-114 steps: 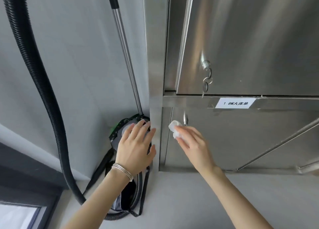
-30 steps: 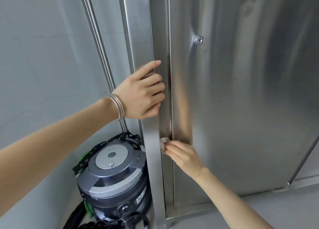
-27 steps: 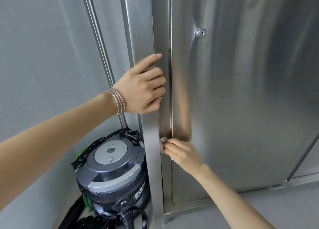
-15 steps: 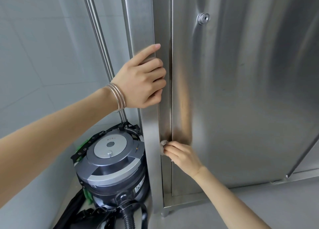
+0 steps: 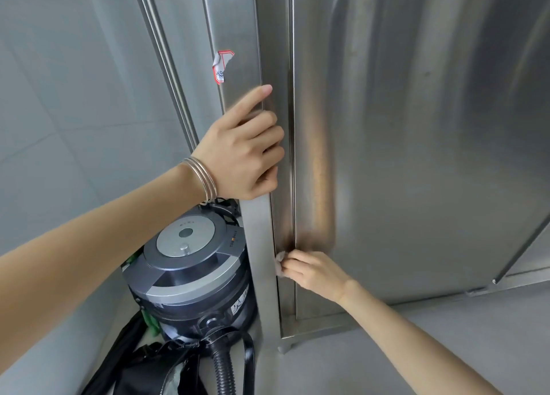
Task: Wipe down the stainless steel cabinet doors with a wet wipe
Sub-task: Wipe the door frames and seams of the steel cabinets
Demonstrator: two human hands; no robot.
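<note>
Now the right hand (image 5: 315, 272) pinches the wet wipe (image 5: 279, 265) into the door (image 5: 416, 156) seam, while the left hand (image 5: 241, 156), fingers curled, grips the cabinet post (image 5: 262, 245) probably for balance.

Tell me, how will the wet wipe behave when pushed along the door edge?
The wet wipe is bunched in the right hand, so it is probably soft and floppy. It likely slides easily on the smooth steel door.

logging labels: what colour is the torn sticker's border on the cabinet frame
Red border on a white sticker, head view.
</note>
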